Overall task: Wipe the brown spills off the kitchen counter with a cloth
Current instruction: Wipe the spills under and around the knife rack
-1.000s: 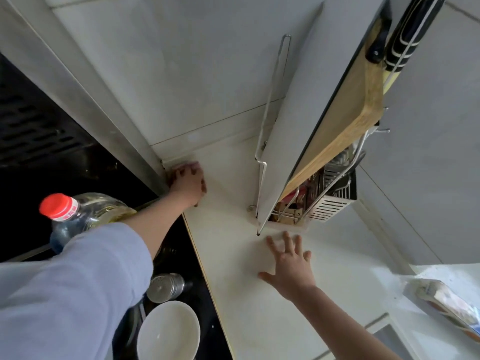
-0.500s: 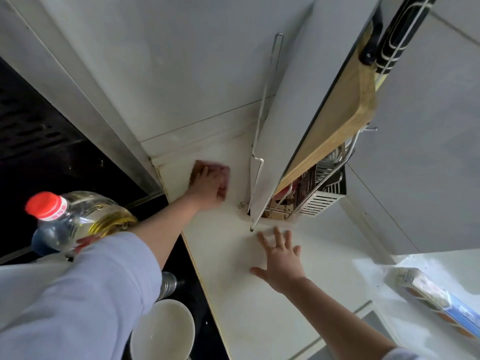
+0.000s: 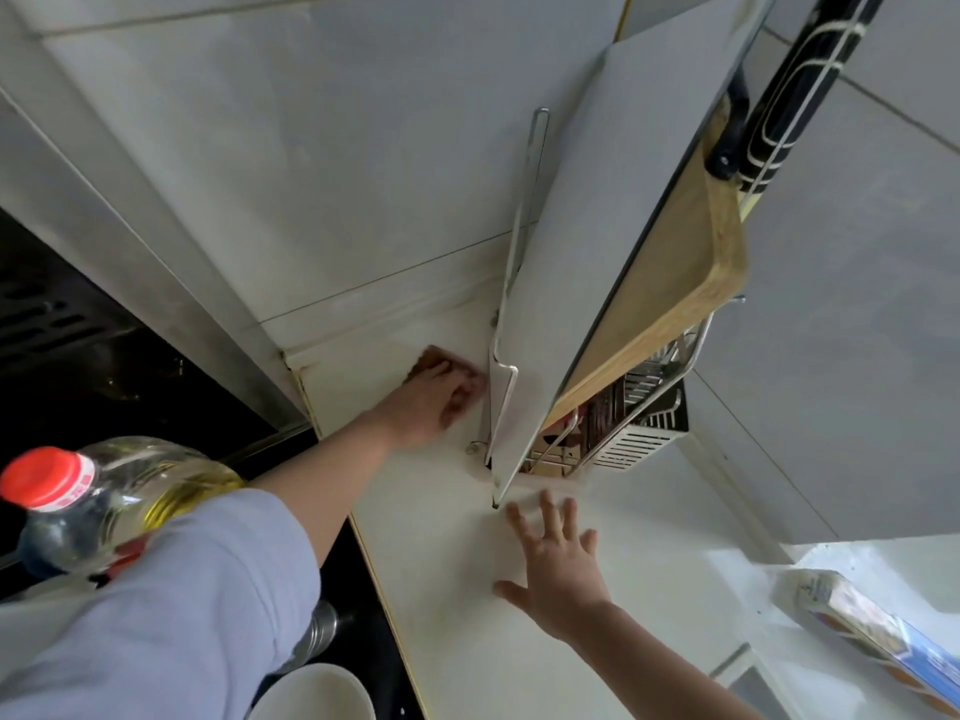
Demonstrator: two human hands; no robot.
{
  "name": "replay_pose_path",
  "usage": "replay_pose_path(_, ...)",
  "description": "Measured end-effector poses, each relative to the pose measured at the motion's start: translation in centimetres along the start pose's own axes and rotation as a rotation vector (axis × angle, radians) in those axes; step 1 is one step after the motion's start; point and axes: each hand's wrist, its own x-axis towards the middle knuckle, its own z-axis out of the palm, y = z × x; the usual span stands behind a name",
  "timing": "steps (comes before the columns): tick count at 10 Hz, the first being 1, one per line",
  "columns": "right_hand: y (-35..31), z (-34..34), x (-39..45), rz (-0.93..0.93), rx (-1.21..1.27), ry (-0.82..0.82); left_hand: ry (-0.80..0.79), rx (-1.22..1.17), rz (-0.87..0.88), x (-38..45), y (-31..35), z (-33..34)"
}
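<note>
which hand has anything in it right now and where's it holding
The left hand presses a brown cloth flat on the counter from on top; whether its fingers curl round it cannot be told. The right hand holds nothing, fingers spread on the counter.

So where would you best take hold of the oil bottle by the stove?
Grip the oil bottle round its narrow neck just below the red cap, coming from above: it stands upright and a sleeve hides its lower body.

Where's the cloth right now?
In the head view, the brown cloth lies on the counter near the back wall, under the left hand, just left of the metal rack.
</note>
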Motion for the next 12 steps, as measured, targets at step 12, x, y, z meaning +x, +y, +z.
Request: replay_pose_path(12,0.1,0.3,0.2,-0.016,-0.059,-0.017,-0.079,0.239,-0.044,0.0,-0.7,-1.8)
